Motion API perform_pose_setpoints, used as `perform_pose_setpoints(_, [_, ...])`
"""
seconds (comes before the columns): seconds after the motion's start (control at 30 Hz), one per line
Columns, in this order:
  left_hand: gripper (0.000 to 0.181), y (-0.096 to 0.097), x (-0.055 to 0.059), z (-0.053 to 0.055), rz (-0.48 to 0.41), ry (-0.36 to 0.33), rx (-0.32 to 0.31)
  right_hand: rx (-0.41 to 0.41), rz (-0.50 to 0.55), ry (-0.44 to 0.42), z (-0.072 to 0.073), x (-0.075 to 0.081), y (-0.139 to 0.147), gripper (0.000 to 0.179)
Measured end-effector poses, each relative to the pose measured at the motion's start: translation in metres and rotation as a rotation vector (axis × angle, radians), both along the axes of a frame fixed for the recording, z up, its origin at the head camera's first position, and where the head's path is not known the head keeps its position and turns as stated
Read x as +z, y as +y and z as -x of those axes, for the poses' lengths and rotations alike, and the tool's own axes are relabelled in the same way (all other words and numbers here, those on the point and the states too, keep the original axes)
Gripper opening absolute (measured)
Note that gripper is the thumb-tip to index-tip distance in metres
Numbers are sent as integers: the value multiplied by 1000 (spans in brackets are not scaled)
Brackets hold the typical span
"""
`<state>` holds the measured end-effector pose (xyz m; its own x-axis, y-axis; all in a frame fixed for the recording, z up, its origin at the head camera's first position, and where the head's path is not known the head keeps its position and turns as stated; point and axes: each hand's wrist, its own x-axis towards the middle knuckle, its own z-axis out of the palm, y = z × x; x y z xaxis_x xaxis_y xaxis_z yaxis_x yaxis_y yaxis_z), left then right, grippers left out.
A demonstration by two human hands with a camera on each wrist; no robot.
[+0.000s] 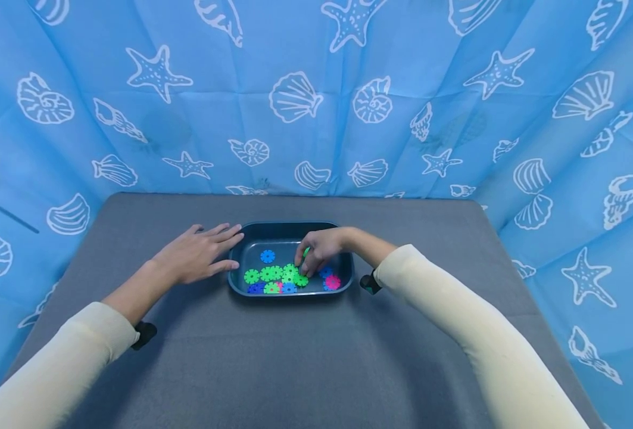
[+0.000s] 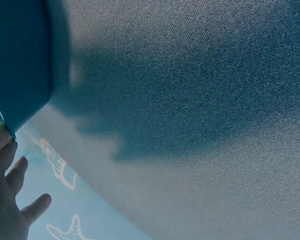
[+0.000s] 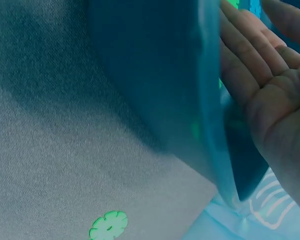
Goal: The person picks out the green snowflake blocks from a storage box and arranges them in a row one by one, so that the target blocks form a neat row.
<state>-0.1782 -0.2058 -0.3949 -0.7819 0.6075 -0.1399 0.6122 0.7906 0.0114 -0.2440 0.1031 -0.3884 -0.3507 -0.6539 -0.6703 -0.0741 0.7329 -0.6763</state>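
My left hand lies at the left end of a dark blue tray, its fingers straight and spread. The fingertips touch the tray's rim in the head and left wrist views. My right hand reaches over the tray's right end, fingers pointing down among notched plastic discs. Beside those fingers a green disc shows, tilted; whether they grip it is hidden. Several green discs lie left of the hand, with a blue disc behind them. To its right is a pink disc.
Grey cloth covers the table. One green disc lies on that cloth outside the tray in the right wrist view. A blue curtain with shells and starfish hangs behind the table's far edge.
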Motion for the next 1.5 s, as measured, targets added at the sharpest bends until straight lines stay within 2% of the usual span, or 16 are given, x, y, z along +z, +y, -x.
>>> perform_pose_setpoints(0.23, [71,-1,-1,1,-5,-3,2,90,1,-26,-5,0,-7,33])
perform_pose_setpoints(0.47, [71,-1,-1,1,-6,-2,6,183,-19,107,-5,2,-16,39])
perform_pose_setpoints(0.77, [72,-1,-2,1,-1,-8,12,314,-48,96,-10,4,-26,35])
perform_pose_setpoints(1.03, [71,-1,0,0,-3,-2,-2,328,-60,101,-13,3,-31,31])
perform_pose_setpoints(1.5, [71,-3,-1,1,-20,-18,0,347,-68,83,-16,3,-42,39])
